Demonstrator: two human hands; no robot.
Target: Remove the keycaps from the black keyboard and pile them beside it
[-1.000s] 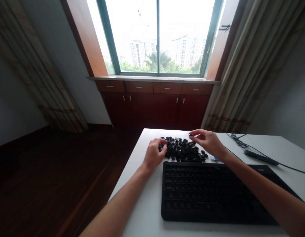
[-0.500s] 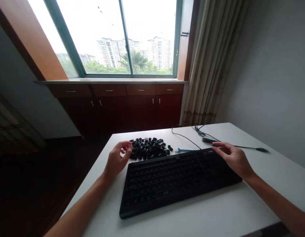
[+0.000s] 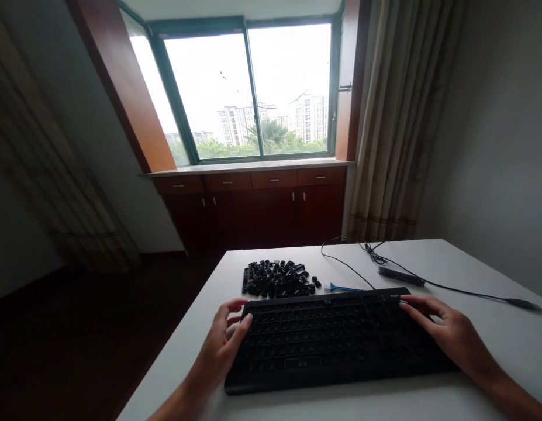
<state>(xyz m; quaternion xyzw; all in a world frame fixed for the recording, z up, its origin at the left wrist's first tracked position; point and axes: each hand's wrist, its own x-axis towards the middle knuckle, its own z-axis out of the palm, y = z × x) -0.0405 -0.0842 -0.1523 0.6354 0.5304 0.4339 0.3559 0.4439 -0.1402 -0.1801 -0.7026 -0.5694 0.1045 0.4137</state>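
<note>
A black keyboard (image 3: 306,345), its keycaps off across most of the visible key field, lies slightly slanted on the white table. My left hand (image 3: 229,336) is curled round its far left corner, the thumb over the edge and the fingers on the outer side. Over the far right part of the keyboard, my right hand (image 3: 446,327) has thumb and forefinger brought together in a pinch. Something tiny may be between those fingertips, but it is too small to make out. Behind the keyboard sits a heap of loose black keycaps (image 3: 277,279).
A small blue brush (image 3: 345,287) lies just behind the keyboard. Farther right are a dark elongated tool (image 3: 400,276) and a black cable (image 3: 463,293) with a coiled part. The white table (image 3: 187,321) has its left edge beside my left forearm.
The view has tilted and shifted. My left hand has come from beside the keycap heap to the keyboard's left edge. My right hand has moved slightly nearer, still pinched.
</note>
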